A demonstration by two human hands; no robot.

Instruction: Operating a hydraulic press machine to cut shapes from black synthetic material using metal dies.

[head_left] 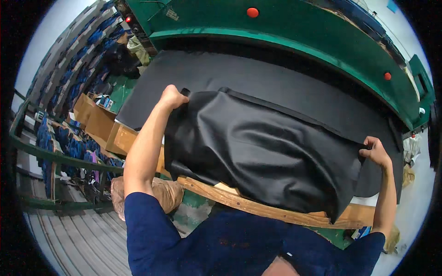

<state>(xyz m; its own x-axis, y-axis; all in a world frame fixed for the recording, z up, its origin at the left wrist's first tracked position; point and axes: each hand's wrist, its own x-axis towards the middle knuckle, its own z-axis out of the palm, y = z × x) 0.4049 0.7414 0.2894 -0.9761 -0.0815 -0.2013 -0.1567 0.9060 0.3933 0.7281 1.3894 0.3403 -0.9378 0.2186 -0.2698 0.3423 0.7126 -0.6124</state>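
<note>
A shiny black sheet, which looks like leather or vinyl, is stretched between my two hands. My left hand pinches its far left corner. At the far right corner, my right hand grips the sheet with fingers curled in. The sheet sags in wrinkles and drapes down over the near wooden edge. Beneath and beyond it lies a matte black layer spread flat across the work surface. Whether that layer is one sheet or several I cannot tell.
A green machine beam with red buttons spans the far side. A wooden rail runs along the near edge. On the left are cardboard boxes, a green metal frame, a brown sack and racks of blue-grey pieces.
</note>
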